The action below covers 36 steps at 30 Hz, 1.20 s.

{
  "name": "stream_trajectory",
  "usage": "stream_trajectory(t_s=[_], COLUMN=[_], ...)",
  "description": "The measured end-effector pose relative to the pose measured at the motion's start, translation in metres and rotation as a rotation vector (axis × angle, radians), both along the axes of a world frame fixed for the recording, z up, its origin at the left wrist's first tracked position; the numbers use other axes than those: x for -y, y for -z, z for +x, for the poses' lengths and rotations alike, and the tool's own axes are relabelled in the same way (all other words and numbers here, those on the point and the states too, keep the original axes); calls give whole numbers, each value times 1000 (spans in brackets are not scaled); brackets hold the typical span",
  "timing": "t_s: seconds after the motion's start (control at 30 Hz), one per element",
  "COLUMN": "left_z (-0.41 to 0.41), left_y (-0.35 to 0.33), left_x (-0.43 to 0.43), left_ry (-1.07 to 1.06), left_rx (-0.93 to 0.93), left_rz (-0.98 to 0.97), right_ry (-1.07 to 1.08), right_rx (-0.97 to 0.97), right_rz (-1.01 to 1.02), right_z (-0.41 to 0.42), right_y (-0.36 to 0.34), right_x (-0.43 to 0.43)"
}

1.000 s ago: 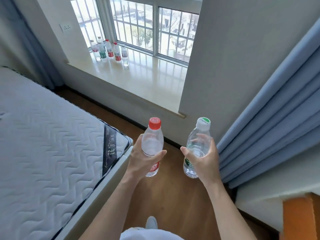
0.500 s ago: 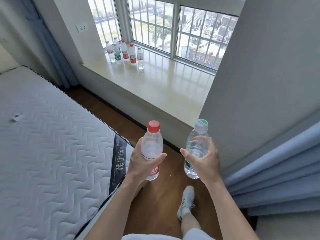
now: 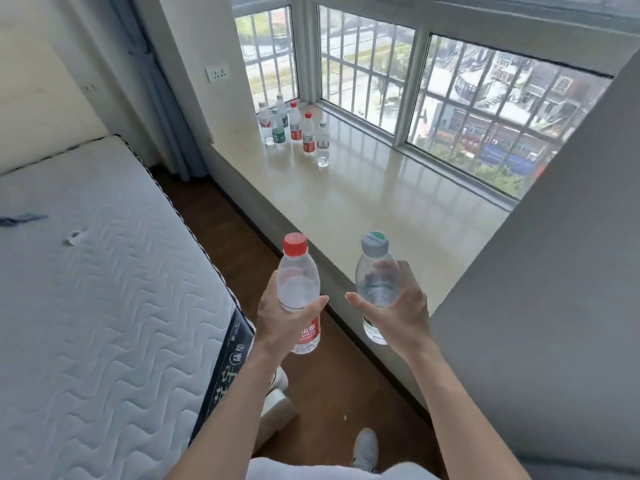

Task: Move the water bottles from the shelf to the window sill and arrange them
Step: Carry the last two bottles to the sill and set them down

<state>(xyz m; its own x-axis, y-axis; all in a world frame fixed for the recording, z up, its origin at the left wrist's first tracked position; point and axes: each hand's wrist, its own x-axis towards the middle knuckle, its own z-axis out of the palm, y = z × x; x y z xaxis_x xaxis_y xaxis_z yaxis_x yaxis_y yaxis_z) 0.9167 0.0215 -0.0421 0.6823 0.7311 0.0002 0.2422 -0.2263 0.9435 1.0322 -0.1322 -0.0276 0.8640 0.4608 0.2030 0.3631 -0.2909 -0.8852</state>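
Sill edge nearer; left hand grips red-capped bottle, right hand grey-capped bottle

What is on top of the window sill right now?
Six upright water bottles stand clustered at the window sill's far left corner. Its right end is hidden behind the wall, so anything there cannot be seen.

One head-worn camera looked forward and down, wide-angle, facing the window sill far right, mattress left. Nearest the lens were the left hand gripping a red-capped bottle and right hand gripping a grey-capped bottle.
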Motion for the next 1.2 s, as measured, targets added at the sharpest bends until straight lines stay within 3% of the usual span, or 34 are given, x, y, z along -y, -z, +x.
stream_trajectory(t_s=[0.17,0.6,1.2], left_z=[51,90,166], left_y=[-6,1,-22], left_x=[-12,-93,-394], left_ry=[-92,-323,-445], left_rx=[18,-35,33], left_rz=[4,44,-2], right_ry=[-100,-264,-357], right_rx=[-31,-134,-142], right_rz=[16,-18,-36], right_z=[60,131,219], right_y=[2,25,2], right_x=[-29,-131,-449])
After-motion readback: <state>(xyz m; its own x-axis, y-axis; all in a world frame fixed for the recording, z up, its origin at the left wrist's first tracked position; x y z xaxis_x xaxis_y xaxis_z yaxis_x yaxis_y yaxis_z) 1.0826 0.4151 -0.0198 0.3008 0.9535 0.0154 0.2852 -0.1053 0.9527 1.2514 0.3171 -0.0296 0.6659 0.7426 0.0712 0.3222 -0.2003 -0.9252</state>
